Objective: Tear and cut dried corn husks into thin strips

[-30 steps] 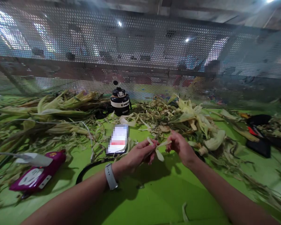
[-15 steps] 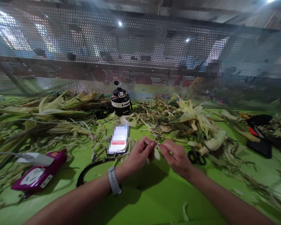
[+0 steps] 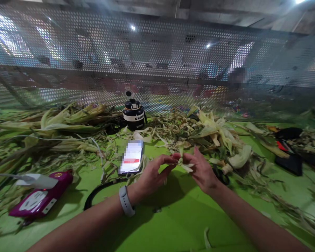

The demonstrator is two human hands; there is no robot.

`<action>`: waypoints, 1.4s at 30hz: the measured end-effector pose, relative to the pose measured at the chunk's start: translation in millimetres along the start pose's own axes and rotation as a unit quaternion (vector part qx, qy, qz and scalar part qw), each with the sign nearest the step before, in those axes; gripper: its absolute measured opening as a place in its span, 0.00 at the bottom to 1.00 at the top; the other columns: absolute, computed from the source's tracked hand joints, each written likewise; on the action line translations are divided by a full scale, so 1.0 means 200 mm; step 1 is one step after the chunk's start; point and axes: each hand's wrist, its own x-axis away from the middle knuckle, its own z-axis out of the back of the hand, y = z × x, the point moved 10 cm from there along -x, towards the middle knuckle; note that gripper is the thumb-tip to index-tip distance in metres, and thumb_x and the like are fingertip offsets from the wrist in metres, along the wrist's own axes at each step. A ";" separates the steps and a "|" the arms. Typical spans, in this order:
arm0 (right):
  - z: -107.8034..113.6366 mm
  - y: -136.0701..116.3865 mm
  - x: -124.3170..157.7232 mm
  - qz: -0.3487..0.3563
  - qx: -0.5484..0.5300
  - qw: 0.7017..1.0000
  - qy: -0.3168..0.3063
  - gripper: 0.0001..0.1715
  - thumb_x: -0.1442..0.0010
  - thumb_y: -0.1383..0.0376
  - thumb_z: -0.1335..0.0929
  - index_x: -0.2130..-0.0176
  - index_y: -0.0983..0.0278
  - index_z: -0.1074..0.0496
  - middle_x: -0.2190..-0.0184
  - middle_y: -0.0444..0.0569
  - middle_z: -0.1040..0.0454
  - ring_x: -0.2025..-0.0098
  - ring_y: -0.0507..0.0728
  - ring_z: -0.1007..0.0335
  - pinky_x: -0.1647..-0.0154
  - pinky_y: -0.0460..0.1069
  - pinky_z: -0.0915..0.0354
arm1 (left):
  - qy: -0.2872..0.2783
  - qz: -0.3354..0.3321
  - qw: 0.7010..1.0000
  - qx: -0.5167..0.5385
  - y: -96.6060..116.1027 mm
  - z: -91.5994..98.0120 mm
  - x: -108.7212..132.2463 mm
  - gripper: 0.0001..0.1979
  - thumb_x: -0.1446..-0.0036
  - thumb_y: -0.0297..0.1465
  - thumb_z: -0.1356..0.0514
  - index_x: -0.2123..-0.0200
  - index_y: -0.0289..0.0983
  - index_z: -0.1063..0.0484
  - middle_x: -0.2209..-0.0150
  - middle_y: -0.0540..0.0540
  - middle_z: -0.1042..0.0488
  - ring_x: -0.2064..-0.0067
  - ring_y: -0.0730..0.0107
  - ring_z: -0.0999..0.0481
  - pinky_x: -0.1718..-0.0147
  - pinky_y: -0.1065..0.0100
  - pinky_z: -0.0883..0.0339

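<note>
**A:** What are the hands up to?

**B:** The left hand (image 3: 152, 176) and the right hand (image 3: 203, 171) meet at the fingertips. Both are pinched on one small pale corn husk piece (image 3: 183, 161), one hand from each side.

**A:** Where is that piece?

**B:** It is held up off the green surface (image 3: 173, 224), about mid-view. It sits just right of the phone (image 3: 131, 161), which lies flat, and in front of the heap of husks (image 3: 215, 134).

**A:** Anything on the wrists?

**B:** There is a light watch band (image 3: 126, 201) on the left one.

**A:** And around them?

**B:** A black bottle (image 3: 133, 115) stands upright behind the phone, near the perforated metal screen (image 3: 157, 63). Long corn leaves (image 3: 68, 117) lie along the left. A magenta device (image 3: 42, 197) rests on the surface well to the left, and a black cord (image 3: 99, 189) curves between it and the left hand.
</note>
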 end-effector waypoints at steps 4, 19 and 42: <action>0.05 -0.02 0.00 0.034 -0.017 0.999 0.036 0.14 0.51 0.53 0.26 0.67 0.58 0.20 0.60 0.47 0.21 0.51 0.58 0.31 0.47 0.53 0.40 | -0.034 0.010 0.999 0.001 0.04 -0.01 0.00 0.10 0.44 0.28 0.40 0.57 0.39 0.29 0.57 0.43 0.25 0.53 0.63 0.27 0.50 0.59 0.35; -0.10 0.06 0.04 0.008 -0.081 0.996 -0.046 0.10 0.51 0.54 0.26 0.70 0.58 0.20 0.54 0.48 0.25 0.52 0.59 0.30 0.54 0.52 0.32 | -0.194 0.129 0.957 0.171 0.02 -0.17 0.03 0.10 0.42 0.36 0.41 0.60 0.40 0.23 0.58 0.46 0.23 0.55 0.65 0.27 0.51 0.62 0.37; 0.12 0.20 -0.06 -0.082 -0.103 0.984 0.122 0.15 0.62 0.62 0.23 0.76 0.66 0.29 0.84 0.41 0.28 0.82 0.49 0.34 0.79 0.45 0.37 | -0.117 0.222 0.943 0.219 -0.13 -0.15 0.05 0.22 0.47 0.37 0.36 0.49 0.39 0.30 0.61 0.44 0.22 0.60 0.67 0.26 0.59 0.67 0.34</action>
